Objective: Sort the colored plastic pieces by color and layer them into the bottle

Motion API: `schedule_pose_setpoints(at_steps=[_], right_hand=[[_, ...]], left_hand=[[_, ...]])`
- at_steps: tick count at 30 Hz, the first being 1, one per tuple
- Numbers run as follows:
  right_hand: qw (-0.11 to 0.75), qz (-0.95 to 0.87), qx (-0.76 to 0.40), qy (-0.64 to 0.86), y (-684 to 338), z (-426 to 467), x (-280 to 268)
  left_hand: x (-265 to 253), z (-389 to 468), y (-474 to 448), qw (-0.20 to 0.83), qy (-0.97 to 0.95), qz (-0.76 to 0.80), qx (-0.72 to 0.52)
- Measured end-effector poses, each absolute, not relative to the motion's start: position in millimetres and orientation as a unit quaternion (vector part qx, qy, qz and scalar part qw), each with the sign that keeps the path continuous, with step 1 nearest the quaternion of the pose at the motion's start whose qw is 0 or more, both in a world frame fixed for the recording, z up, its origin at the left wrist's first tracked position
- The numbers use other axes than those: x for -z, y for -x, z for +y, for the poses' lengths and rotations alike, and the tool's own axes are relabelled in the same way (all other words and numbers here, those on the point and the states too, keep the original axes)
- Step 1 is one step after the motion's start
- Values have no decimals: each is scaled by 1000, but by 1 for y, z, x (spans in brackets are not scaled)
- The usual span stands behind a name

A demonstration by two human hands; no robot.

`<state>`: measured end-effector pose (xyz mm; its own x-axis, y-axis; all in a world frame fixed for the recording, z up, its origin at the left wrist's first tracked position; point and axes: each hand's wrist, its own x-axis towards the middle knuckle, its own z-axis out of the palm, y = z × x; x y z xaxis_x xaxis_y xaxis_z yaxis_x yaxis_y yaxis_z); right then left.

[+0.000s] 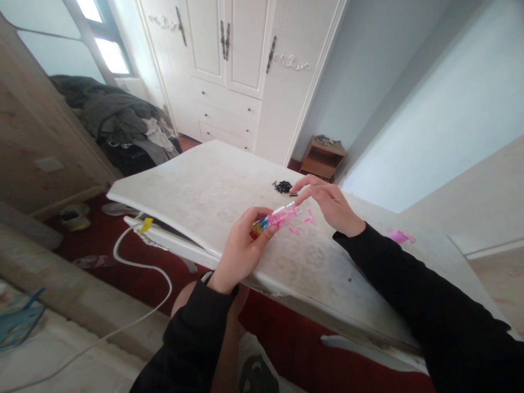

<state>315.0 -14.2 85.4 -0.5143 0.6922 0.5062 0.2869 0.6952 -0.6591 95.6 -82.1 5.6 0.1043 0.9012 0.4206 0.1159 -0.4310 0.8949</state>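
My left hand [246,248] is closed around a small clear plastic container [275,216], held tilted over the table. Bands of yellow, blue and pink small pieces show through its wall. My right hand [327,204] is just right of the container's upper end, fingers stretched out and slightly bent; I cannot tell whether a fingertip touches the container. Beside those fingertips lies a pile of small black pieces [282,186]. A few loose pink pieces [308,216] rest on the white table [196,180] below the right hand.
A pink item with a loop [400,236] lies near the table's right side. A white cable [141,266] hangs by the left edge, near a yellow tag [146,225]. Beyond stand a white wardrobe [229,71], a small wooden cabinet [323,158] and a heap of clothes [118,114].
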Motion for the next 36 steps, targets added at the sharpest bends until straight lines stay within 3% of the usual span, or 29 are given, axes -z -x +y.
schedule_pose_setpoints(at_steps=[5, 12, 18, 21, 30, 36], right_hand=[[369, -846, -245, 295, -317, -14, -87], [210, -912, -242, 255, -315, -18, -78], [130, -923, -269, 242, -313, -21, -79], [148, -925, -253, 240, -312, -22, -80], [330, -882, -194, 276, -316, -15, -87], [246, -907, -237, 247, -311, -19, -80]], left_hand=[[-5, -83, -95, 366, -646, 390, -544], [-5, -83, -95, 355, -655, 388, -542], [-7, -83, -94, 345, -667, 392, -531], [-7, -83, -94, 344, -669, 392, -530], [-7, -83, -95, 366, -650, 388, -541], [-5, -83, -94, 366, -654, 390, -535]])
